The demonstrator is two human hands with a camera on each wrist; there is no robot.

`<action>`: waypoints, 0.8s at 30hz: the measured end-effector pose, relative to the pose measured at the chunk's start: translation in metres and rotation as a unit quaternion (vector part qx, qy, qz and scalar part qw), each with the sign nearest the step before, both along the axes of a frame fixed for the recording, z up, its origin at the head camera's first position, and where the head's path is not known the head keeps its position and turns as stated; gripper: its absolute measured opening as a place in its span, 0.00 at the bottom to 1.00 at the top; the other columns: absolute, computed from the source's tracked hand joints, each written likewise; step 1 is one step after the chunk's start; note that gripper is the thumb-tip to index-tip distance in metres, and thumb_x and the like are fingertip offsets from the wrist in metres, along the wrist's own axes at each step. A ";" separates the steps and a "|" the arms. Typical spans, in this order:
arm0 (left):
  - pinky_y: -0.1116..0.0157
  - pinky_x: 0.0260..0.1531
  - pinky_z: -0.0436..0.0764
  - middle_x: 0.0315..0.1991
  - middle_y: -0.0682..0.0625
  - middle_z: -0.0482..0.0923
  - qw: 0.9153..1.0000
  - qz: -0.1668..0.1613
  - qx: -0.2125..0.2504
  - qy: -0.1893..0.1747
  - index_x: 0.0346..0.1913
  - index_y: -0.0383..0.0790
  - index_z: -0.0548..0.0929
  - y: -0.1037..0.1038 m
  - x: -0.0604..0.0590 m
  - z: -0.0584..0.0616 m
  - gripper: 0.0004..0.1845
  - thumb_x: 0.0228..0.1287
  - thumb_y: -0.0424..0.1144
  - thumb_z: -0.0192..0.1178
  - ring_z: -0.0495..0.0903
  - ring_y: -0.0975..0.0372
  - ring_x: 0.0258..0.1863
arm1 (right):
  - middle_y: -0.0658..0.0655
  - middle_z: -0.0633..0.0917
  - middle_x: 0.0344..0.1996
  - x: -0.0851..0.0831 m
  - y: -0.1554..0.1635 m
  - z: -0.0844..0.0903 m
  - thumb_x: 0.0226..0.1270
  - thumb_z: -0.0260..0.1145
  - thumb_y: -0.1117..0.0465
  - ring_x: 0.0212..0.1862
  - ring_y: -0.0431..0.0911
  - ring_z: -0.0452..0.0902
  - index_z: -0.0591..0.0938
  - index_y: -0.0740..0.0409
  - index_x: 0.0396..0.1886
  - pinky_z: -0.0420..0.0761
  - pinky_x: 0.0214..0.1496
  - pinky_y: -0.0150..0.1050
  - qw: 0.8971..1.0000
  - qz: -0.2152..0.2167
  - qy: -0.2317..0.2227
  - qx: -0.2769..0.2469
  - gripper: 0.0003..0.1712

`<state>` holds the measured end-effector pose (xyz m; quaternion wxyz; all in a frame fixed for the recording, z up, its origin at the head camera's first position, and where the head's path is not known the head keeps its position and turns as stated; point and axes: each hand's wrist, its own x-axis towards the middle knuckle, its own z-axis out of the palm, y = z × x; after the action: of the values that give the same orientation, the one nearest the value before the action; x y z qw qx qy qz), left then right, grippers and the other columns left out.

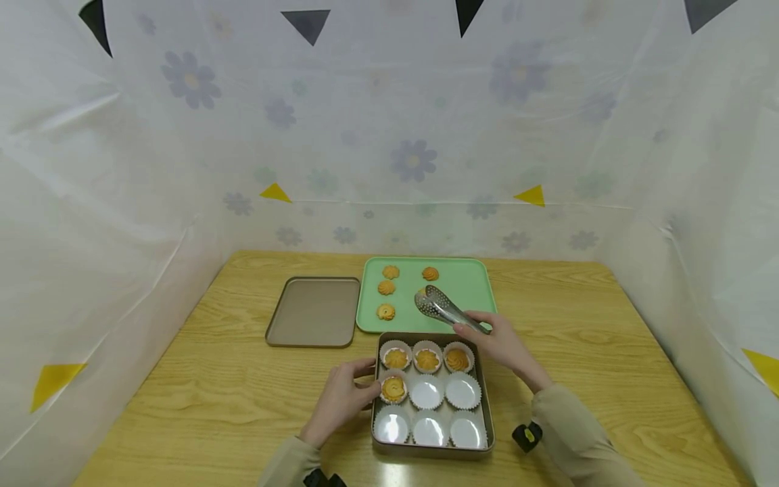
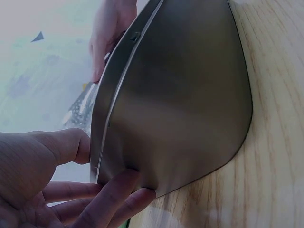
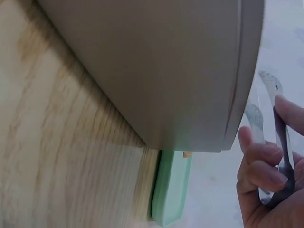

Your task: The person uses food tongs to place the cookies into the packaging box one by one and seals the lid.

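My right hand [image 1: 502, 345] holds metal tongs [image 1: 449, 312] with perforated ends. Their tips hover over the green tray [image 1: 468, 291], partly hiding a cookie there; whether they grip it I cannot tell. More piped cookies [image 1: 386, 287] lie on the tray. In front of it stands a square metal tin [image 1: 432, 452] lined with rows of white paper cups [image 1: 427, 392]. Cookies fill the back row of cups, and another cookie [image 1: 393, 389] sits in the middle row's left cup. My left hand [image 1: 343, 396] grips the tin's left wall, thumb at the rim, fingers against the outside [image 2: 109, 199].
A flat brown metal lid or tray [image 1: 314, 311] lies left of the green tray. Everything stands on a wooden table [image 1: 201, 379]. White flowered sheeting [image 1: 377, 122] hangs behind and along both sides.
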<state>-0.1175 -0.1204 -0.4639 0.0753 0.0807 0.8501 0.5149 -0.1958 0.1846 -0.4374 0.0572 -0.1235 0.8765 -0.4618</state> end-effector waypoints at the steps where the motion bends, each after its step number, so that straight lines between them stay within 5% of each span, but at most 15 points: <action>1: 0.64 0.39 0.92 0.54 0.25 0.81 1.000 0.000 -0.001 0.001 0.62 0.21 0.76 0.000 0.000 0.000 0.27 0.61 0.30 0.64 0.89 0.42 0.44 | 0.68 0.85 0.54 -0.001 -0.001 0.000 0.71 0.66 0.51 0.47 0.48 0.77 0.79 0.67 0.63 0.77 0.40 0.31 1.000 -0.006 0.011 0.013 0.29; 8: 0.64 0.40 0.92 0.54 0.25 0.81 1.000 0.002 0.003 0.000 0.63 0.21 0.75 0.001 0.000 0.001 0.27 0.60 0.30 0.64 0.88 0.42 0.45 | 0.60 0.85 0.35 -0.011 -0.004 0.004 0.70 0.67 0.50 0.25 0.43 0.68 0.82 0.68 0.55 0.67 0.21 0.31 0.994 -0.037 0.034 0.101 0.26; 11: 0.64 0.39 0.91 0.55 0.25 0.81 1.000 0.005 0.008 -0.002 0.63 0.21 0.75 0.001 0.000 0.002 0.28 0.60 0.31 0.64 0.88 0.42 0.44 | 0.57 0.84 0.32 -0.017 -0.004 0.006 0.71 0.65 0.49 0.22 0.41 0.68 0.82 0.67 0.57 0.67 0.21 0.32 0.989 -0.039 0.028 0.140 0.27; 17: 0.64 0.39 0.92 0.55 0.26 0.81 1.000 0.004 0.004 -0.003 0.63 0.22 0.75 0.001 0.000 0.001 0.28 0.60 0.31 0.63 0.89 0.42 0.44 | 0.52 0.78 0.20 -0.030 -0.008 0.009 0.71 0.64 0.48 0.19 0.41 0.68 0.82 0.57 0.32 0.65 0.19 0.32 0.984 -0.022 0.006 0.179 0.16; 24: 0.63 0.39 0.92 0.55 0.25 0.81 1.000 0.001 -0.006 -0.003 0.63 0.22 0.75 0.000 -0.001 0.000 0.28 0.60 0.31 0.64 0.88 0.42 0.44 | 0.47 0.68 0.15 -0.048 -0.013 0.010 0.71 0.64 0.47 0.18 0.39 0.59 0.74 0.54 0.24 0.59 0.18 0.30 0.971 -0.017 -0.019 0.237 0.20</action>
<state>-0.1183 -0.1209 -0.4643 0.0774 0.0781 0.8530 0.5103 -0.2436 0.1720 -0.4275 0.0942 -0.0829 0.9616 -0.2440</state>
